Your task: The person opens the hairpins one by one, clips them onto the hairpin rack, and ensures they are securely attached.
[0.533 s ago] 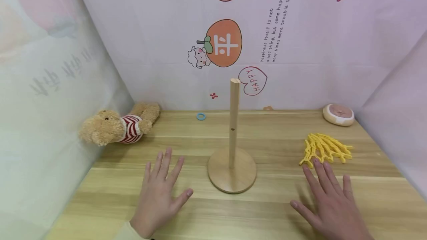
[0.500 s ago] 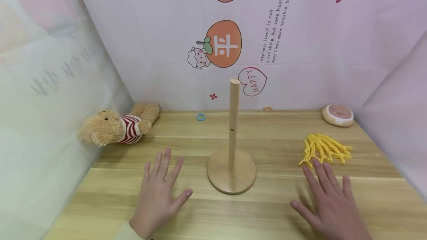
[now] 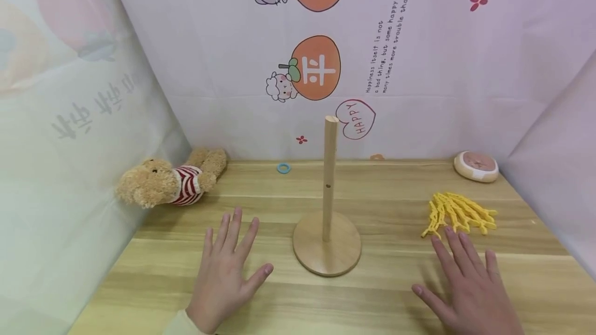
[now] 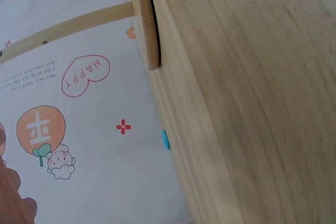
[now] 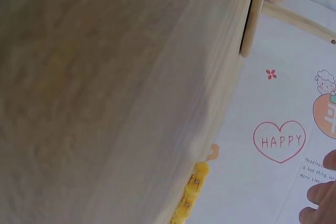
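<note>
My left hand (image 3: 225,273) is spread palm down at the front left of the table, holding nothing. Across from it, my right hand (image 3: 472,286) has its fingers spread too, with the tips close to a yellow net-like bundle (image 3: 458,213); whether they touch it I cannot tell. Between the hands stands a wooden post (image 3: 329,180) on a round wooden base (image 3: 346,252). The right wrist view catches an edge of the yellow bundle (image 5: 188,198) and some fingertips (image 5: 320,195). In the left wrist view, fingertips (image 4: 16,198) show at the left edge.
A teddy bear (image 3: 188,185) in a striped top lies by the left wall. A small blue ring (image 3: 283,168) sits near the back edge. At the back right is a round cream-and-pink object (image 3: 476,166). Printed cloth (image 3: 209,56) hangs behind and at both sides.
The head view has shifted slightly, so the scene sits a little lower and further right. Both hands keep their spread pose, and no object has been moved.
</note>
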`<state>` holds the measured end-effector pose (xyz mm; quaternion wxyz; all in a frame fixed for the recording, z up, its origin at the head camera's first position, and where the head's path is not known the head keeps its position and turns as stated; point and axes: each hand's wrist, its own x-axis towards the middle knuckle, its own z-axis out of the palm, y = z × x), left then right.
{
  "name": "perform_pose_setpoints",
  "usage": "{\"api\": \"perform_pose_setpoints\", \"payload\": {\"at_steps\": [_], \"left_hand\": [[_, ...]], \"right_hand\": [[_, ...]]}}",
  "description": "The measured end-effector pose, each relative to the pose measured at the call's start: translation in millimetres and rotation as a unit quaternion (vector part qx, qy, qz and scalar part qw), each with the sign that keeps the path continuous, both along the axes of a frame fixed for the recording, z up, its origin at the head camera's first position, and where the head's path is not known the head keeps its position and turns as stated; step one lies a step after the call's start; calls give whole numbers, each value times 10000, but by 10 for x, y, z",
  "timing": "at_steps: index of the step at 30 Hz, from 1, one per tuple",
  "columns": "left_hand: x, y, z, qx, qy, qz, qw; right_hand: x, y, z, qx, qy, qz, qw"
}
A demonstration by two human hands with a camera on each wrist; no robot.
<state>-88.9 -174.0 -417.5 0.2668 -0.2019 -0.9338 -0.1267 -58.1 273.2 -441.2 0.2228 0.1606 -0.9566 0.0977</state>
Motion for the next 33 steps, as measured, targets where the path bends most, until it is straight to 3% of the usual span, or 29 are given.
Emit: {"api": "perform_pose_setpoints", "payload": {"at_steps": [7,14,22,28,33], "left_hand": [[-26,-9,7,187,38,30,9998],[-28,38,-29,391,-19,-32,9992],[-166,91,-26,562,-200,-137,9981],[-168,194,-77,784,-498,-264,9953],[-157,238,-146,1091,-594,-293,9918]], "right_hand": [[-92,-1,-2,-549,180,163,9982],[-148,23,8,-1180,-73,48,9930],[-188,21,46,-2298,-525,-466,9707],[-165,122,-1,-2562,-1202,-820,9556],[-232,177,-24,-2669,-1712,-1011,9430]]}}
